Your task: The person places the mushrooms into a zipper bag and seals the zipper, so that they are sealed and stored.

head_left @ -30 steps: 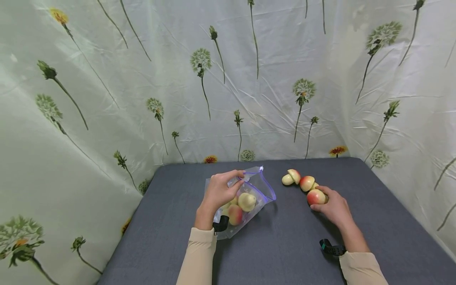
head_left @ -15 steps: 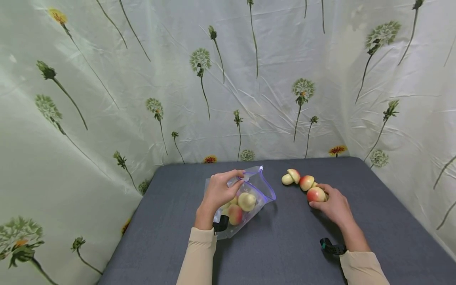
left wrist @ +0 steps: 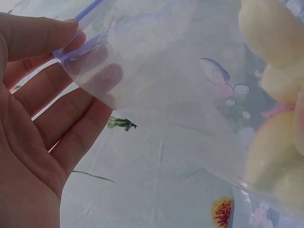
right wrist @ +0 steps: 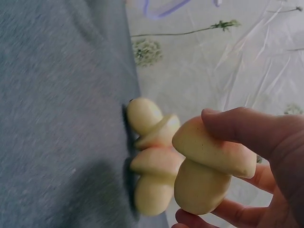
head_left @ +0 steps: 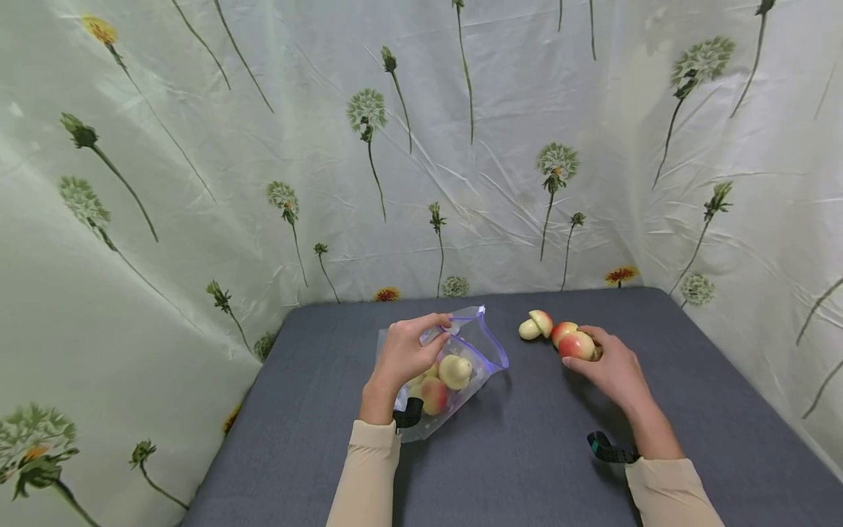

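Left hand (head_left: 407, 353): fingers pinched rim of clear plastic bag (head_left: 478, 366) with purple zip, cream-and-red rounded pieces (head_left: 434, 396) inside. Right hand (head_left: 615, 369): fingers gripped red-and-cream mushroom-shaped piece (head_left: 576, 345) over dark-grey tabletop (head_left: 514, 454), near two similar ones (head_left: 541, 322).

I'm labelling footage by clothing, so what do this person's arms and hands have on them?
The left hand and right hand are ungloved. The left sleeve and right sleeve are plain beige. A black band sits at the left wrist; the black strap at the right carries a small green patch.
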The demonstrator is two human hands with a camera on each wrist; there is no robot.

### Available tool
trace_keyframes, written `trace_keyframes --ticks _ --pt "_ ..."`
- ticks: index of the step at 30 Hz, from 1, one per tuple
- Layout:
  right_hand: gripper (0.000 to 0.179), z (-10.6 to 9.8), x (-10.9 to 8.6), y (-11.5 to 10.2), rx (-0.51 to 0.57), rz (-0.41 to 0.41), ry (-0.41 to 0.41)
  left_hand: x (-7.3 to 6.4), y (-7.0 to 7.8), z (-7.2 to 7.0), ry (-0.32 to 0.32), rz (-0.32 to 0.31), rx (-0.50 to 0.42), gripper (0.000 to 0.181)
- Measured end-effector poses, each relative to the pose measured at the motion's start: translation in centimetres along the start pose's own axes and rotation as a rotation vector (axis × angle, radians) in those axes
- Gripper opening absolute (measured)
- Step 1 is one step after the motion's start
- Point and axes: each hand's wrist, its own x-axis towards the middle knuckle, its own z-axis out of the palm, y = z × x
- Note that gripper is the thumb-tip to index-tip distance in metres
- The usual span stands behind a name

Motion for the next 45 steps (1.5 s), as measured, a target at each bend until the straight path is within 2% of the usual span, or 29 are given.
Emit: trace_keyframes --ticks 7,21,27,31,38,45 --pt "0.074 -0.1 0.1 -2.0 0.027 -0.038 -0.006 0.0 0.2 0.0 -0.001 -0.003 -0.008 0.006" --pt "0.078 1.8 0.8 -5.3 0.091 -0.081 -0.018 0.2 0.2 0.0 0.000 0.021 -0.008 0.007" --pt "0.065 2.3 1.2 -7.0 0.106 -0.135 -0.034 0.2 0.2 0.0 -0.003 0.024 -0.005 0.009" --pt "0.057 2.6 1.3 -8.1 0.153 -0.182 -0.065 0.2 0.2 0.0 -0.007 0.020 0.003 0.010" --pt "0.061 3.2 1.4 -9.4 0.234 -0.181 -0.137 0.2 0.3 0.1 -0.006 0.023 0.000 0.010" --pt "0.062 3.8 1.4 -10.3 0.294 -0.227 -0.189 0.2 0.4 0.1 -0.003 0.020 0.022 0.008"
